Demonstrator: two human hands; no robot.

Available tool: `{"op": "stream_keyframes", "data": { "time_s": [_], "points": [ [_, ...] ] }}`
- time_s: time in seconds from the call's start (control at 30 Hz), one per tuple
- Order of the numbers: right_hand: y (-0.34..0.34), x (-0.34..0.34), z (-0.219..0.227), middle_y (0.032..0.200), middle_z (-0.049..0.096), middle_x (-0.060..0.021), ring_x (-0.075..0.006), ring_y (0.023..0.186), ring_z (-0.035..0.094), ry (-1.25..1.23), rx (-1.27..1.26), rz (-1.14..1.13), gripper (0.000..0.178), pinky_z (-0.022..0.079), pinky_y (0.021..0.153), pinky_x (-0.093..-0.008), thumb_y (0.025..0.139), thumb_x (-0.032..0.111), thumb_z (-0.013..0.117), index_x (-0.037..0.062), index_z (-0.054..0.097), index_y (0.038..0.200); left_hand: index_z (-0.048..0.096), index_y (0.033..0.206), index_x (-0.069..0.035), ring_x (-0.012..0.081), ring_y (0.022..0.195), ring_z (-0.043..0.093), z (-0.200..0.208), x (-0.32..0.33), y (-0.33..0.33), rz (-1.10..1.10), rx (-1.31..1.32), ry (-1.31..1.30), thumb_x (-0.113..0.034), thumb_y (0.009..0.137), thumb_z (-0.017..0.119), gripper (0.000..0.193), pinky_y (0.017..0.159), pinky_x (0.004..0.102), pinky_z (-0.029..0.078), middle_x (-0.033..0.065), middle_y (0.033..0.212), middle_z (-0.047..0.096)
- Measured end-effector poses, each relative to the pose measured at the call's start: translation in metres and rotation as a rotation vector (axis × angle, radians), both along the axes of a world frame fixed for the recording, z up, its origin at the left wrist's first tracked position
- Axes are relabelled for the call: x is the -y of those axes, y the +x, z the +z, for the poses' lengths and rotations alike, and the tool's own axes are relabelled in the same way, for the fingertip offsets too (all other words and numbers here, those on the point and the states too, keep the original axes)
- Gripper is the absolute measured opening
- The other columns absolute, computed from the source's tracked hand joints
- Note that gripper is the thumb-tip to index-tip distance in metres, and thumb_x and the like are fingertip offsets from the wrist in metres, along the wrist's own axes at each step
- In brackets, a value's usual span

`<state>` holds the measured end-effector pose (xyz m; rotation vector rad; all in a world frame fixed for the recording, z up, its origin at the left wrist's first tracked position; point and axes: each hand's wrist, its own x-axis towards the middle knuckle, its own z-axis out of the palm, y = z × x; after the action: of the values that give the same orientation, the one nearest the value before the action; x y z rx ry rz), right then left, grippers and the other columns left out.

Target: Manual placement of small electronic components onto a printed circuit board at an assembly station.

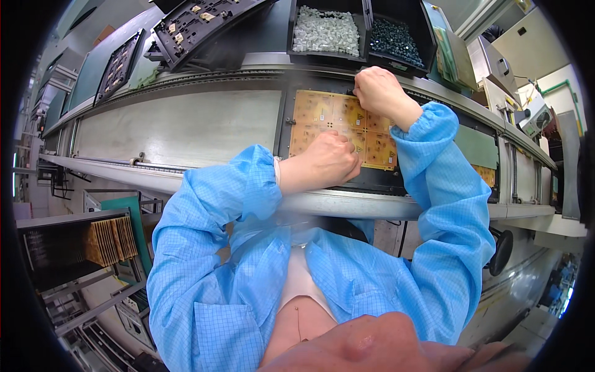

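Note:
A yellow-orange circuit board panel (pixel 315 113), divided into several sections, lies in a black carrier (pixel 284 133) on the conveyor line. My left hand (pixel 325 160) is closed over the near middle part of the panel, knuckles up. At the panel's far edge, my right hand (pixel 379 92) is closed too, its fingers pinched together near the carrier's far rail. Whatever either hand holds is hidden by the fingers. Blue gridded sleeves cover both forearms.
Beyond the conveyor stand a black bin of white parts (pixel 325 31) and a bin of dark blue parts (pixel 396 44). Black trays (pixel 192 30) lean at the far left. A rack of boards (pixel 111 240) stands at the lower left. Metal rails (pixel 347 203) border the line.

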<state>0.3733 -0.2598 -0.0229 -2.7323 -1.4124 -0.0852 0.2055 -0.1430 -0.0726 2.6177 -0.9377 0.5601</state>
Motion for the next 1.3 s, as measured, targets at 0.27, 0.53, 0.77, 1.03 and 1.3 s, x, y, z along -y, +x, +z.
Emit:
{"op": "stream_keyframes", "data": {
  "time_s": [0.27,0.53,0.77,1.03,1.3],
  "points": [
    [-0.011,-0.005,0.013,0.086,0.07,-0.0264,-0.0402,0.086,0.07,0.002,-0.166,-0.176,0.015,0.057,0.078,-0.0439,0.076,0.008,0.066,-0.0051,0.072,0.082,0.066,0.059,-0.005,0.0298,0.063,0.063,0.005,0.003,-0.002,0.08,-0.156,0.016,-0.026,0.089,0.06,0.037,0.064,0.0418,0.052,0.0111,0.062,0.061],
    [-0.027,0.089,0.005,0.086,0.072,-0.0139,-0.0211,0.074,0.069,0.442,-0.297,-0.274,0.021,0.054,0.069,-0.0321,0.09,0.016,0.069,-0.0015,0.072,0.1,0.066,0.093,-0.011,0.0237,0.098,0.057,0.035,-0.118,0.056,0.225,0.181,0.237,-0.012,0.075,0.07,0.019,0.085,0.0364,0.048,0.0042,0.095,0.059],
    [-0.045,0.127,-0.031,0.098,0.068,-0.0099,-0.0186,0.079,0.068,0.688,-0.287,-0.403,0.022,0.053,0.071,-0.0299,0.094,0.016,0.067,0.0028,0.07,0.11,0.065,0.077,-0.016,0.0151,0.092,0.055,0.049,-0.146,0.085,-0.06,0.19,0.457,-0.015,0.079,0.063,0.003,0.085,0.031,0.044,-0.004,0.085,0.057],
    [-0.057,0.12,-0.035,0.095,0.074,-0.009,-0.0157,0.073,0.068,0.803,-0.248,-0.54,0.025,0.052,0.066,-0.0292,0.093,0.021,0.069,0.0044,0.071,0.111,0.067,0.073,-0.017,0.0171,0.087,0.06,0.064,-0.124,0.091,0.009,0.166,0.402,-0.026,0.084,0.067,0.015,0.078,0.0317,0.046,-0.0038,0.084,0.061],
    [-0.073,0.074,-0.03,0.091,0.074,-0.0076,-0.0139,0.079,0.07,0.858,-0.477,-0.427,0.02,0.055,0.069,-0.0268,0.092,0.015,0.069,0.0013,0.071,0.107,0.07,0.073,-0.01,0.0241,0.085,0.068,0.065,-0.099,0.156,0.422,0.313,0.384,-0.01,0.078,0.065,0.007,0.07,0.0348,0.053,0.0056,0.079,0.069]
  ]
}}
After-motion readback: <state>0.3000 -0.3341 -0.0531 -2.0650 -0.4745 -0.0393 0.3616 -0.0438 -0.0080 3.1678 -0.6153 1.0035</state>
